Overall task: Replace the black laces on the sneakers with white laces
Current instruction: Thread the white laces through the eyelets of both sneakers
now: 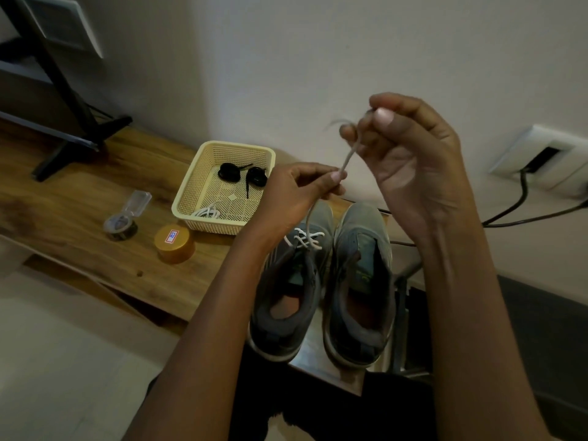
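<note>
Two grey sneakers stand side by side, toes away from me. The left sneaker (288, 300) has a white lace (305, 238) crossed through its front eyelets. The right sneaker (361, 281) has no lace. A strand of that white lace rises from the left shoe. My left hand (296, 194) pinches it above the toe. My right hand (404, 154) is raised higher and pinches the same strand near its end. Two coiled black laces (243, 175) and a second white lace (208, 213) lie in the cream basket (191, 186).
The basket sits on a wooden shelf (79, 198) beside a gold round tin (174, 243) and a small clear-lidded container (122, 219). A black stand (73, 100) rises at the left. A wall socket (541, 157) with black cables is at the right.
</note>
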Demonstrator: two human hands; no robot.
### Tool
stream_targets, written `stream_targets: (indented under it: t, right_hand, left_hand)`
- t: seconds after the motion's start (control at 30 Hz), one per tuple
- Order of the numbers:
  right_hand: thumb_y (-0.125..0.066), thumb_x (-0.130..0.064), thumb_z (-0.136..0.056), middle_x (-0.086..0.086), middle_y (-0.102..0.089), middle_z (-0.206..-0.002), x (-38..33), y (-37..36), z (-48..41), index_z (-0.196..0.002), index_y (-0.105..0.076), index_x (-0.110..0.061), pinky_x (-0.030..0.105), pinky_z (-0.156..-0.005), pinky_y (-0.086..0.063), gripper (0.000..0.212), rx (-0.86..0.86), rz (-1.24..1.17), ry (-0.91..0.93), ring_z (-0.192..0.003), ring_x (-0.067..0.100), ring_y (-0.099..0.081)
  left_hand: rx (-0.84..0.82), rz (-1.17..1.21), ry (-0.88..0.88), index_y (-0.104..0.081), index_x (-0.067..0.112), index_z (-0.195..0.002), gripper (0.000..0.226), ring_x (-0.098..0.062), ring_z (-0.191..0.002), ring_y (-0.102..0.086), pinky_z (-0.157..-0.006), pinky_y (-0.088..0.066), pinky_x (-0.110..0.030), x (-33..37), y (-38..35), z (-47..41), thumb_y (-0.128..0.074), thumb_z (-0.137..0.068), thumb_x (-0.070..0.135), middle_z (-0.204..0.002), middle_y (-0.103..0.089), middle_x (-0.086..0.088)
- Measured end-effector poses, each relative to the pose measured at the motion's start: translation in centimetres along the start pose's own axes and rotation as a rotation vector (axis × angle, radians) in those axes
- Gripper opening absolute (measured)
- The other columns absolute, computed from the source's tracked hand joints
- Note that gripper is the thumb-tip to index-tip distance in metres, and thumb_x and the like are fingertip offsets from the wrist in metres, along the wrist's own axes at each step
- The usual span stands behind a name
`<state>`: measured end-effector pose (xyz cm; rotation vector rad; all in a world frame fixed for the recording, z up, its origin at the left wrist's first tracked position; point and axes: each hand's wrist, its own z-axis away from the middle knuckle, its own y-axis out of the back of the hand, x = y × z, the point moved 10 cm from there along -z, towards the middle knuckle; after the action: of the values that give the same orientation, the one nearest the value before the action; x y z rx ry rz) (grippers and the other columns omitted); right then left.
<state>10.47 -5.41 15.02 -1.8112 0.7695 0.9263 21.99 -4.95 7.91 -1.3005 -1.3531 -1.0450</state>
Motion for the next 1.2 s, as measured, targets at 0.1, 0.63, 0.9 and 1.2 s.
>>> stream_targets:
  t: [0.1, 0.63, 0.9, 1.2]
  right_hand:
    - [-0.06, 0.008, -0.078, 0.003, -0.065, -0.067, 1.4, 1.3, -0.2, -0.084, -0.064, -0.002, 0.035, -0.081, -0.052, 0.012, 0.083, 0.188, -0.021, -0.066, 0.02, -0.065]
    - [-0.072, -0.008, -0.08, 0.008, -0.068, -0.075, 6.0, 4.0, 0.3, -0.083, -0.071, -0.006, 0.023, -0.057, -0.049, 0.004, 0.135, 0.852, -0.129, -0.054, 0.01, -0.059]
    - [-0.066, -0.005, -0.083, 0.0, -0.06, -0.064, 7.1, 4.4, 0.5, -0.081, -0.068, 0.0, 0.022, -0.051, -0.046, 0.005, 0.138, 1.051, -0.114, -0.049, 0.009, -0.056]
    - [-0.063, -0.009, -0.082, 0.004, -0.062, -0.074, 7.9, 4.7, 5.3, -0.068, -0.058, -0.015, 0.041, -0.078, -0.05, 0.016, 0.4, 1.069, -0.197, -0.076, 0.024, -0.06]
  left_hand:
    - [0.074, -0.097, 0.035, -0.068, 0.01, -0.107, 0.022, -0.004, -0.086, -0.063, -0.078, -0.049, -0.013, -0.9, 1.1, -0.3, -0.058, -0.089, 0.001, -0.089, -0.068, 0.004]
    - [0.115, -0.203, 0.038, -0.058, 0.014, -0.106, 0.017, -0.004, -0.064, -0.064, -0.069, -0.053, -0.02, -2.0, 1.8, -0.5, -0.063, -0.09, 0.011, -0.079, -0.067, -0.003]
    - [0.149, -0.28, 0.104, -0.057, 0.015, -0.107, 0.012, -0.015, -0.072, -0.067, -0.072, -0.055, -0.031, -3.3, 3.4, 1.2, -0.052, -0.096, 0.017, -0.077, -0.069, 0.001]
    - [-0.032, -0.805, 0.408, -0.063, 0.023, -0.093, 0.019, -0.016, -0.091, -0.062, -0.082, -0.052, -0.036, -8.2, 4.2, 7.1, -0.074, -0.079, 0.028, -0.092, -0.064, 0.004]
